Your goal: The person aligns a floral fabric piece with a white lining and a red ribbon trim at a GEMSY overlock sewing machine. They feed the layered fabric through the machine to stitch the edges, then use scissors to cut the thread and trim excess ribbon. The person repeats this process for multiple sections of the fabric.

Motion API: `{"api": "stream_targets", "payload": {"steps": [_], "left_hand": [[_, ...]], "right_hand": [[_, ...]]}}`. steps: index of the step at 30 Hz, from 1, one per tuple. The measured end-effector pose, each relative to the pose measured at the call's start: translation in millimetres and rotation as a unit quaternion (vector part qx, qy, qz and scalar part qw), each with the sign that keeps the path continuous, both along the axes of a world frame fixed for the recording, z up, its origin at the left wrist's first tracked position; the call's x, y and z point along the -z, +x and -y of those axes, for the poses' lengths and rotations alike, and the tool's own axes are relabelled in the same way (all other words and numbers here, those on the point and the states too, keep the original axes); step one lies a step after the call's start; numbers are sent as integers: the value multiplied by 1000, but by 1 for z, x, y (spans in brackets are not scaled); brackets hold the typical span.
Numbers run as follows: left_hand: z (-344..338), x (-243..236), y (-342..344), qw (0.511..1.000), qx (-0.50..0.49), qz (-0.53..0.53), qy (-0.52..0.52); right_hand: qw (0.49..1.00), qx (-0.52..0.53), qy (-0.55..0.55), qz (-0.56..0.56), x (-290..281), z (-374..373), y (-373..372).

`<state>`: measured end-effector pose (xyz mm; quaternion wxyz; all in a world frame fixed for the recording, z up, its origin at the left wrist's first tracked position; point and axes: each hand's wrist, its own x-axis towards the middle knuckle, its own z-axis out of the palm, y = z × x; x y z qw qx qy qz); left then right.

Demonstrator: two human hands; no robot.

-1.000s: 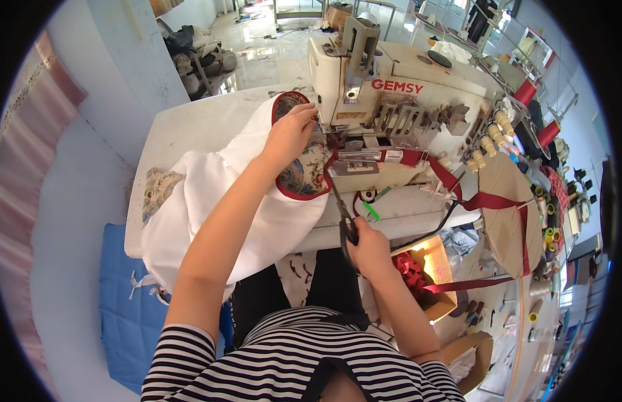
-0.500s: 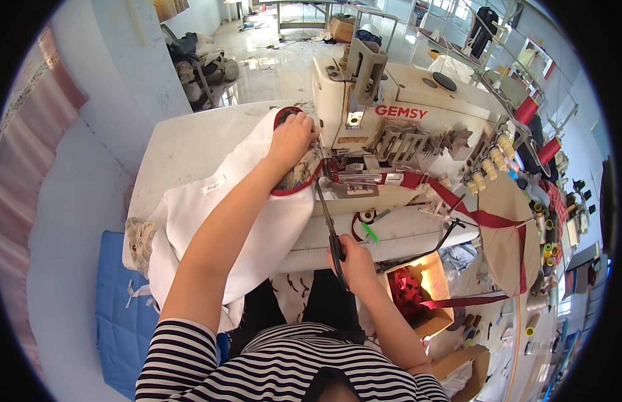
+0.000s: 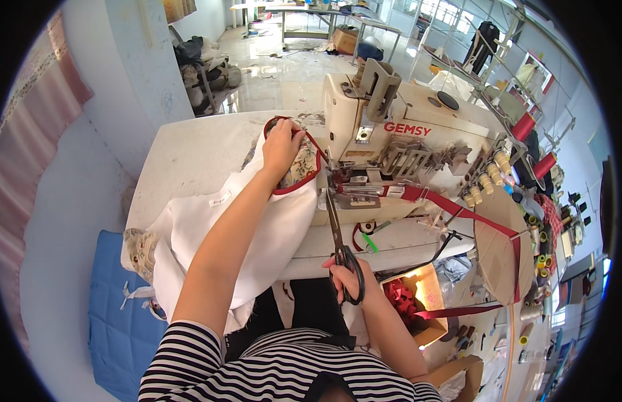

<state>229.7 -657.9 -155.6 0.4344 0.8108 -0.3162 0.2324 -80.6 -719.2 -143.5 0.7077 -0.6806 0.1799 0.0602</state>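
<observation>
My left hand (image 3: 282, 151) is closed on a patterned floral piece (image 3: 304, 167) with a dark red bound edge. This piece joins white fabric (image 3: 244, 208) that drapes over the near side of the table. In my right hand (image 3: 364, 278) is a pair of black-handled scissors (image 3: 335, 224), blades pointing away from me. Their tips lie close to the red edge, beside the needle area of the sewing machine (image 3: 452, 110); whether the blades touch the binding I cannot tell. Red binding tape (image 3: 435, 199) runs from the machine to the right.
A cardboard disc (image 3: 495, 268) stands at the right, under the tape. Below it, a box (image 3: 431, 291) holds red scraps (image 3: 399, 300). Red thread cones (image 3: 523, 126) and several cream spools (image 3: 488, 167) stand beside the machine. Blue cloth (image 3: 116, 328) hangs at the left.
The scissors have turned and come up to the red edge, with their handles now showing more broadly. My left hand has shifted slightly on the fabric. The whole view has tilted a little.
</observation>
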Motion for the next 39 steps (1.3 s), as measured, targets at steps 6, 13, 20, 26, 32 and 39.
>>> {"api": "stream_targets", "payload": {"steps": [6,13,20,26,32,39], "left_hand": [[-6,-1,-3,997,-10,-9,-70],[-23,-4,-11,982,-59,-59,-168],[-36,-16,-23,977,-34,-47,-204],[-38,-19,-26,964,-8,-54,-259],[-86,-24,44,944,25,-104,-313],[-126,-213,127,908,-71,413,-10]], "right_hand": [[999,-33,23,34,-2,7,10],[995,-77,54,-13,-29,9,49],[991,-72,104,-48,-30,11,82],[991,-20,101,90,-20,8,79],[999,13,31,-16,-1,2,-20],[918,344,-190,-51,67,49,-167]]}}
